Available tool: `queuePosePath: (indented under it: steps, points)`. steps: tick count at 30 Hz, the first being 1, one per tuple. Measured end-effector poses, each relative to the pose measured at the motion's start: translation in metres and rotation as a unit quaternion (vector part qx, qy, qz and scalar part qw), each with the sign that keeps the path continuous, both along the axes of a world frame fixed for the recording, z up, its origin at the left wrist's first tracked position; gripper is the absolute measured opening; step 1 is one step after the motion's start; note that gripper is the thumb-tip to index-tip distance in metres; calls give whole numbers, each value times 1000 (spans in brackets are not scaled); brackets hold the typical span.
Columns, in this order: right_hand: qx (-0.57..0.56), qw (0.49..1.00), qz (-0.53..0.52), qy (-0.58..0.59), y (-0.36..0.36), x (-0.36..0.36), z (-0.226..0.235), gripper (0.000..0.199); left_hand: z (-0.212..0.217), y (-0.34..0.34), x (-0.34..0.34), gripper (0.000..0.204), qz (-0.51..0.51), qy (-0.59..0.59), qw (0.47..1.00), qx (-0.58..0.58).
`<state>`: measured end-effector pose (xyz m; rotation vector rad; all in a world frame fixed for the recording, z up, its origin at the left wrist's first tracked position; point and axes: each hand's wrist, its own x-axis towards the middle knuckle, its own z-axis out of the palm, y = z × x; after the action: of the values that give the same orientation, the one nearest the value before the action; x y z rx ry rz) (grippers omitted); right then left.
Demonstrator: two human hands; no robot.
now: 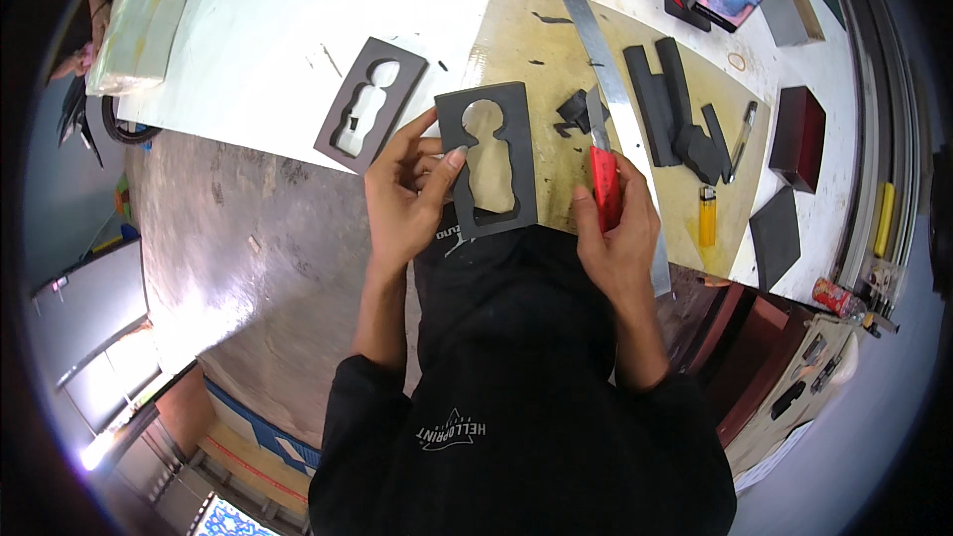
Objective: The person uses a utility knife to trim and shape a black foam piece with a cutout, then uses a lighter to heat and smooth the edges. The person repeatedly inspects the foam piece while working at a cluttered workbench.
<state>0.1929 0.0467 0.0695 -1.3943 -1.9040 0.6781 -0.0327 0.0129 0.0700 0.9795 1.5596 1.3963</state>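
The left hand (409,184) pinched the left side of a dark-grey, rectangular, foam-like insert with a rounded, snowman-shaped cutout (523,159). To the right of that grip, the right hand (627,228) was closed around a red-handled cutter with a bare steel blade (605,187). Had the cutter slipped leftward, its exposed blade might have nicked the left hand; too hard a pinch might have bent the insert's narrow rim.
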Motion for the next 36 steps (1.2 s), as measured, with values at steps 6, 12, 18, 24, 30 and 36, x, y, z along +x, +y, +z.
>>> queuePosePath:
  steps: [6, 12, 18, 24, 30, 36]
  points:
    - [1, 993, 10, -117, -1, -2, 6, 42, 3, 13, -14, 46, -9, -29, 999, -29]
    - [60, 983, 16, -173, 2, -1, 3, 41, -10, 13, -20, 46, -6, -36, 999, -4]
    - [156, 955, -153, -199, 2, 75, 14, 36, -2, 7, -21, 44, -11, -61, 998, -14]
    - [17, 959, -155, -237, -3, 128, -3, 33, -7, 4, -11, 44, -25, -133, 990, 44]
    - [34, 961, -130, -241, -1, 124, 5, 25, 13, -3, -3, 40, -64, -189, 979, 54]
    - [22, 965, -108, -237, 0, 122, 3, 23, 15, -11, 2, 38, -94, -214, 970, 74]
